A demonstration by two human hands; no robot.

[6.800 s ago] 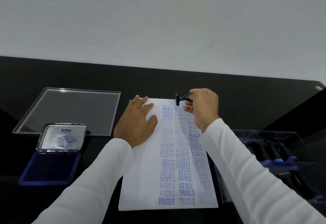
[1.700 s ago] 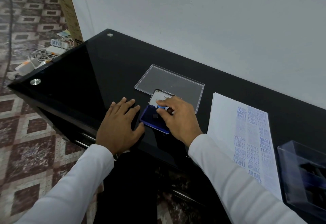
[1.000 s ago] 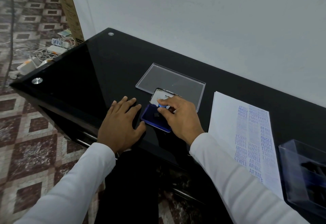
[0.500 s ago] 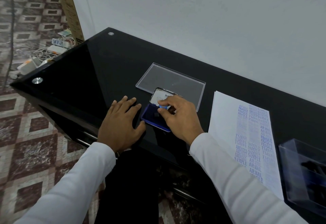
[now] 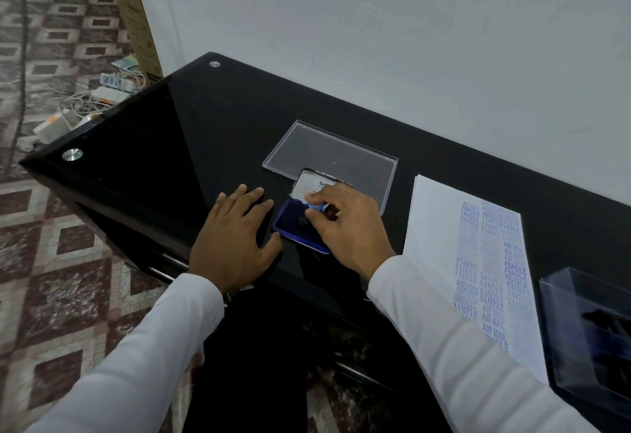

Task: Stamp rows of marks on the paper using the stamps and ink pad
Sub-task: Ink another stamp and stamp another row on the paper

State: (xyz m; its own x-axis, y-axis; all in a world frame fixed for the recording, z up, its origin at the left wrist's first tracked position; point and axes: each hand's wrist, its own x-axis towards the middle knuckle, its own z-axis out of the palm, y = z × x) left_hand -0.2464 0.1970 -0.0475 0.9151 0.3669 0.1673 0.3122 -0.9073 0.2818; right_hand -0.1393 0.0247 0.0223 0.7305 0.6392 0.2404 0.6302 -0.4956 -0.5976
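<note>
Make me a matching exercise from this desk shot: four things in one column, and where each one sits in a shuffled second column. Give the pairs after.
Things
1. stamp
2. left hand
3. clear lid
4. stamped paper

Places
A. flat on the black table, just left of the ink pad
B. between the ink pad and the clear box of stamps
C. pinched in the right hand, down on the ink pad
D. behind the ink pad, nearer the wall

Pairs: 1-C, 2-A, 3-D, 4-B
</note>
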